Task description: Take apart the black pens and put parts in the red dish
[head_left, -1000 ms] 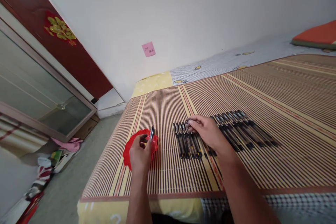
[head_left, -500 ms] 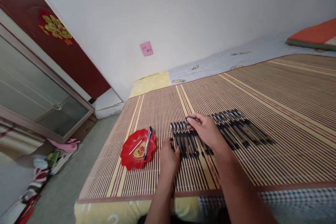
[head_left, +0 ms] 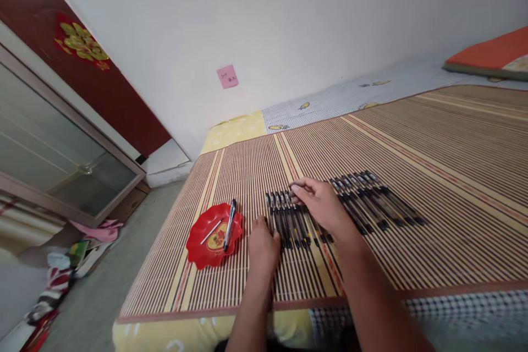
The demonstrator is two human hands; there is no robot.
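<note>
Black-capped pens lie side by side on the striped bamboo mat (head_left: 231,176). A left row of pens (head_left: 289,223) rests between my two hands, and a second row of pens (head_left: 373,201) fans out beyond my right wrist. My right hand (head_left: 322,203) reaches over the left row, thumb and fingertips closed at a pen's cap end; the far pens are partly covered by it. My left hand (head_left: 263,245) lies on the mat along the row's left side, its fingers bent but apart, close to the outermost pen.
Left of my left hand sits a red scalloped plate (head_left: 196,253) with a clear black-capped pen (head_left: 230,225) and a thin white stick (head_left: 211,232) on it. The bed's left edge drops to the floor (head_left: 144,231). An orange folded item (head_left: 487,55) lies far right.
The view has shifted slightly, so everything sits a little further left. My left hand has barely moved beside the row; my right hand keeps its place at the caps.
</note>
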